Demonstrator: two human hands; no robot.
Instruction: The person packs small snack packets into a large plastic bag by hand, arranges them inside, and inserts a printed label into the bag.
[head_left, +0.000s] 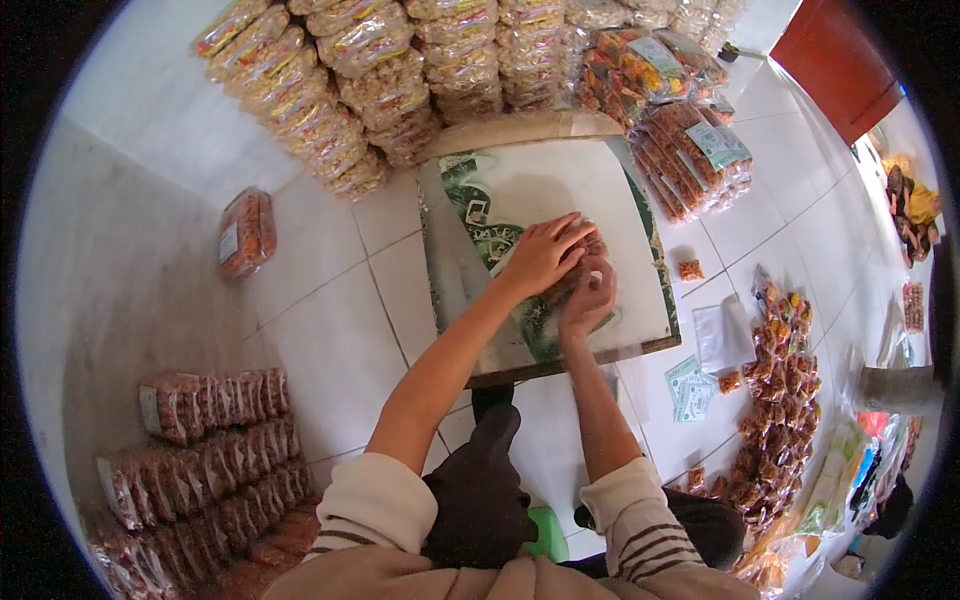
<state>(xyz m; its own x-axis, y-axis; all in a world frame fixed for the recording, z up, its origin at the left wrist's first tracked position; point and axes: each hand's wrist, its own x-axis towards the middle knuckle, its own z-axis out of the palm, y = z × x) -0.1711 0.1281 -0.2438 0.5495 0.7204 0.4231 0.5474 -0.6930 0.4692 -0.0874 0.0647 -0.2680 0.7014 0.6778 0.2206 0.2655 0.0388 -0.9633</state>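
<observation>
Head view: clear plastic packet [557,293] of reddish-brown snack pieces, shiny and partly hidden, lay on low white-and-green tabletop [640,300], right of printed lettering. Left hand [543,258] rested across packet from above, palm down, fingers extended and slightly spread. Right hand [588,300] touched packet's right side with fingers curled; whether fingertips pinched plastic, could not tell. Stacked snack bags [380,75] stood beyond table; larger packs [690,160] sat just beside its far right corner.
</observation>
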